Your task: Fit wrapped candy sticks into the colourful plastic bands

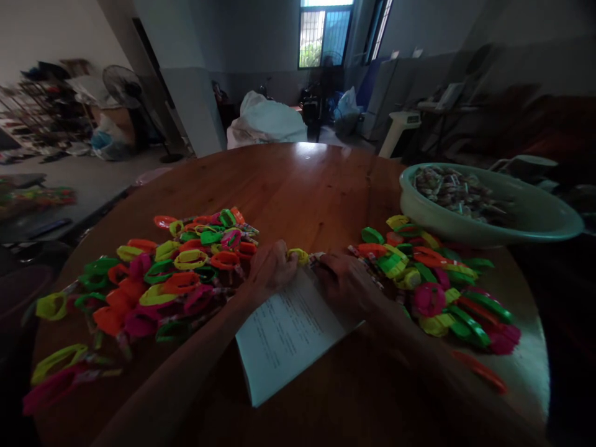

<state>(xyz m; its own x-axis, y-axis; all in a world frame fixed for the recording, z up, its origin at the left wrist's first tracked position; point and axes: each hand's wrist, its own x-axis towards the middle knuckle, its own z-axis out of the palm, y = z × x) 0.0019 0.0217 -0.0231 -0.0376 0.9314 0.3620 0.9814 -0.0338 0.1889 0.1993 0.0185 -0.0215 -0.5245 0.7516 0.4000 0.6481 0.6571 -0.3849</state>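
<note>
My left hand point(274, 268) is closed at the far end of a white printed paper stack point(284, 341), its fingers pinching a yellow plastic band point(298, 255). My right hand point(347, 278) is bent over the right side of the stack, its fingers curled and dim. A small wrapped piece point(317, 256) shows between the two hands; whether the right fingers grip it is hidden. Left of my hands spreads a pile of neon plastic bands point(186, 259) with small wrapped pieces attached. Another pile of bright bands point(431, 299) lies beyond my right wrist.
A pale green basin point(526, 214) with many small wrapped pieces stands at the right of the round wooden table point(298, 186). A lone orange band point(479, 370) lies near the right edge. Behind the table are a white sack point(267, 121) and a standing fan point(121, 87).
</note>
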